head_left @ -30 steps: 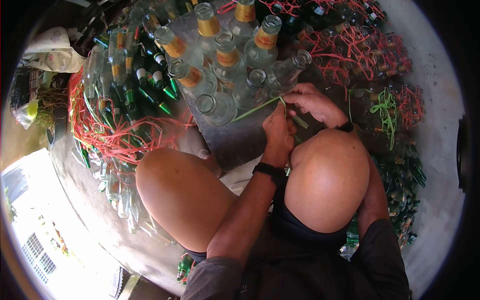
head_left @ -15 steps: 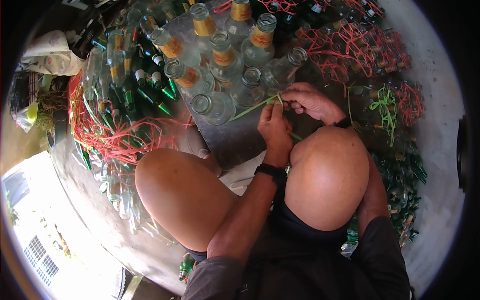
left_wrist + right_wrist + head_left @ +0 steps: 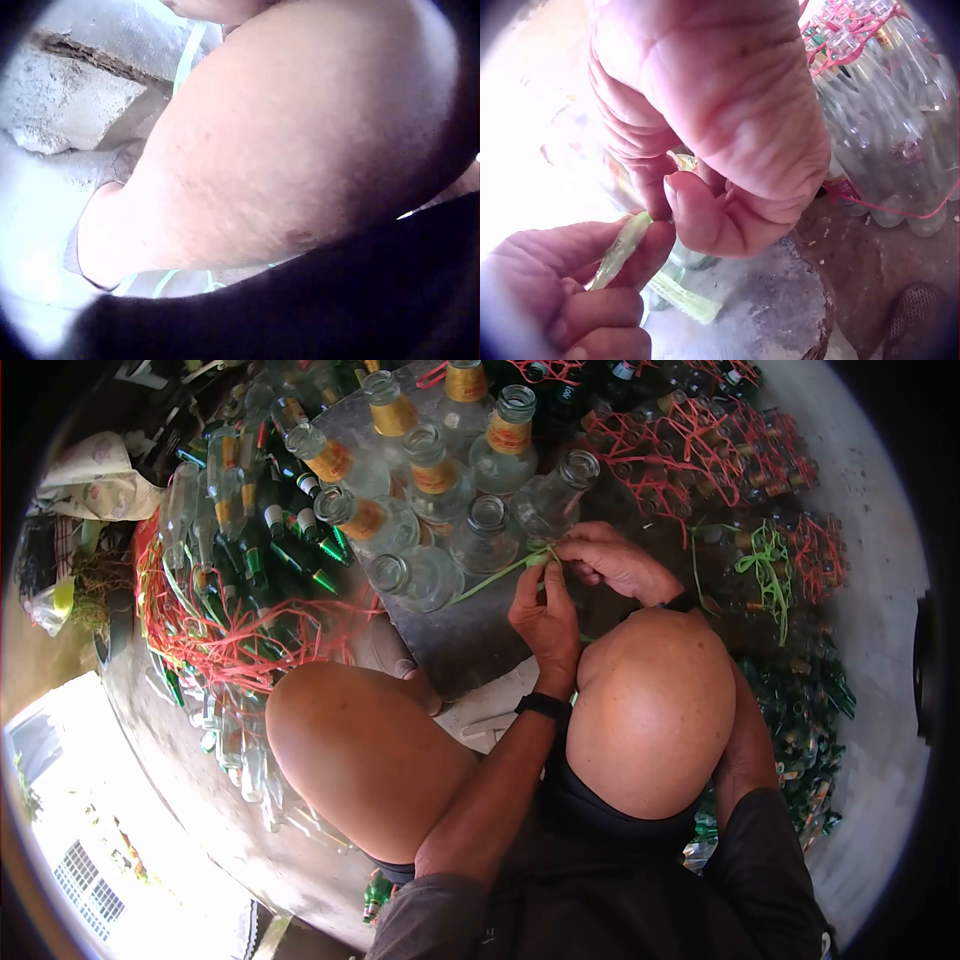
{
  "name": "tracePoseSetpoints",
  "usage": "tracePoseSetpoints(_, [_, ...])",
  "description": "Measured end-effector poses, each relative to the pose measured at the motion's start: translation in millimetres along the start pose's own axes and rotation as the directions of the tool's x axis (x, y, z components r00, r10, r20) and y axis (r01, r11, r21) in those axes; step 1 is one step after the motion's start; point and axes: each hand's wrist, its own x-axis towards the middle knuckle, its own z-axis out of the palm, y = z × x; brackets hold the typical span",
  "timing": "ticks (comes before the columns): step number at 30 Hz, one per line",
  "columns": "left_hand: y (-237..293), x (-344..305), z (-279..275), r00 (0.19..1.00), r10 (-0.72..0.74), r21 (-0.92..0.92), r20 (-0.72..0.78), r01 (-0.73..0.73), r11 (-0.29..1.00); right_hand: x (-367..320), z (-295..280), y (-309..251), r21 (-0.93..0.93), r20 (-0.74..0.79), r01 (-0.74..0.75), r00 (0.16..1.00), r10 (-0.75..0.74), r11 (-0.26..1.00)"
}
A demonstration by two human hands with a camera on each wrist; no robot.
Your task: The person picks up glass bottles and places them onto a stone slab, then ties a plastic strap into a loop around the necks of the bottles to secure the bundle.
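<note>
A thin green plastic string runs from the cluster of clear glass bottles to my two hands. In the head view my left hand pinches the string just below a bottle leaning to the right. My right hand pinches the same string right beside it. In the right wrist view the right hand grips the string between thumb and fingers, and the left hand holds a flattened piece of the green string. The left wrist view shows mostly a bare leg.
The clear bottles stand on a grey slab in front of my knees. Green bottles bound with red string lie at the left. More red-tied bundles and one tied with green string lie at the right.
Both hands have shifted slightly up toward the bottles and closed in on the string. The loose green tail below the hands now shows shorter.
</note>
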Motion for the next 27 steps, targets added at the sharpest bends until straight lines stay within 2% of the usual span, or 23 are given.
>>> tracePoseSetpoints(2, [-11,3,-1,0.957,0.291,0.195,0.007,-0.286,0.938,0,1,-1,-0.013,0.002,0.011,1.000,-0.011,1.000])
tracePoseSetpoints(5, [-10,4,-3,0.974,0.223,0.260,0.046,-0.227,0.939,1,0,-1,-0.047,-0.025,0.021,0.999,-0.022,0.999])
tracePoseSetpoints(9, [-5,6,-5,0.978,0.193,0.212,0.079,-0.206,0.955,6,-5,8,-0.106,0.007,0.059,0.998,-0.059,0.993])
tracePoseSetpoints(12, [-5,10,-7,0.986,0.139,0.144,0.096,-0.152,0.978,6,-7,12,-0.110,0.020,0.078,0.997,-0.076,0.991])
tracePoseSetpoints(14, [-1,12,-8,0.989,-0.020,-0.019,0.150,0.023,1.000,4,-8,13,-0.102,0.024,0.082,0.996,-0.080,0.991])
tracePoseSetpoints(15, [0,11,-6,0.988,-0.020,-0.019,0.150,0.024,1.000,4,-8,14,-0.104,0.028,0.094,0.995,-0.092,0.990])
tracePoseSetpoints(17, [3,12,-5,0.982,-0.157,-0.116,0.108,0.170,0.979,4,-7,15,-0.104,0.031,0.106,0.994,-0.104,0.989])
tracePoseSetpoints(21, [-3,15,-6,0.987,-0.111,-0.065,0.115,0.119,0.991,2,-7,15,-0.130,0.041,0.153,0.988,-0.149,0.980])
tracePoseSetpoints(23, [-5,17,-6,0.935,-0.340,-0.171,0.098,0.352,0.920,-1,-3,11,-0.158,0.028,0.154,0.988,-0.152,0.975])
tracePoseSetpoints(27, [4,15,-4,0.909,-0.413,-0.134,0.056,0.417,0.899,-3,-1,8,-0.222,0.002,0.151,0.988,-0.155,0.963])
